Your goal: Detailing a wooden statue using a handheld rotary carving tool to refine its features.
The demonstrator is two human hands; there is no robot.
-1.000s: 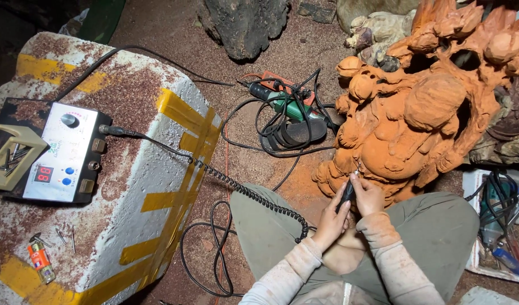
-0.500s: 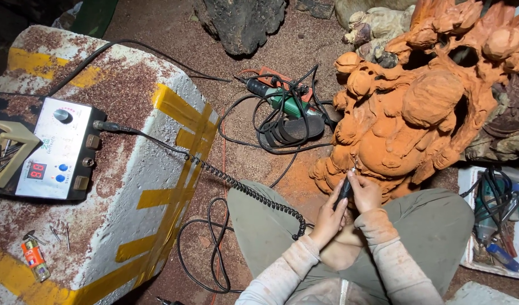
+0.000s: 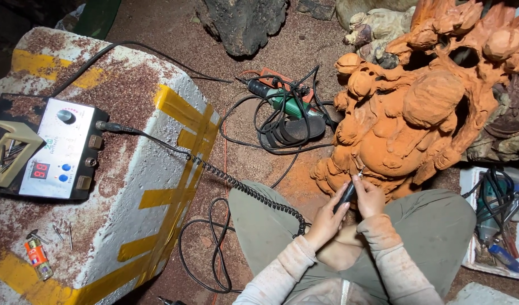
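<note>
A reddish-orange wooden carving [image 3: 423, 113] with a round-bellied figure stands on the dusty ground. Both hands hold a black rotary handpiece [image 3: 346, 195] whose tip touches the carving's lower front. My left hand [image 3: 326, 221] grips the handpiece's body from below. My right hand [image 3: 370, 195] pinches it near the tip. A coiled black cable [image 3: 248, 192] runs from the handpiece to a control box [image 3: 56, 149] with a knob and a red display, which sits on a white block.
The white block [image 3: 135, 186] with yellow tape is covered in red sawdust and holds loose bits and a lighter [image 3: 35, 257]. A green power tool [image 3: 287, 107] with tangled cords lies on the ground. A white tray [image 3: 496, 226] of tools sits at right. A dark rock [image 3: 242, 22] lies at top.
The view has shifted slightly. Both hands stay on the handpiece at the carving's lower front, with little visible movement.
</note>
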